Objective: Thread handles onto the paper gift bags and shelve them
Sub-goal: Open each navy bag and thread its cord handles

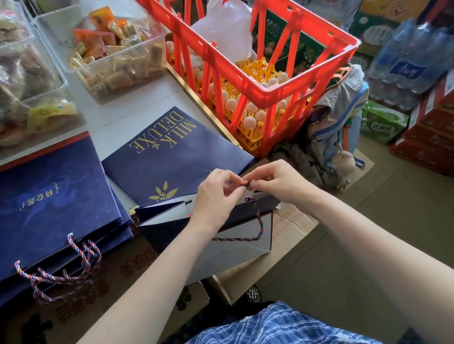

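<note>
Pinching the end of a twisted cord handle [246, 184], both hands meet just above the open mouth of a navy paper gift bag [222, 230]: left hand [214, 195] w/ thumb and forefinger pressed on the cord, right hand [272, 180] doing the same from the other side. Red/white/blue cord loops down over the bag's pale inner flap. Bag lies at the counter's near edge, partly over a flat cardboard box [289, 230].

Around: orange plastic crate [279, 77] sits right behind the hands, lattice walls, holding eggs [250, 116] on yellow trays and a white plastic bag [225, 30]; it crowds the far-right side of the work spot. Flat navy bag printed "MILK DELUXE" [168, 154] lies between crate and hands. To the left, a stack of finished navy bags [38, 204] w/ rope handles hanging off the edge. Clear tubs of wrapped snacks [113, 53] farther back.

Surface: pale grey counter [129, 106], smooth, gold trim at edge. Shop room; stacked cartons and shrink-wrapped water bottles [419, 57] at right, concrete-look floor.
</note>
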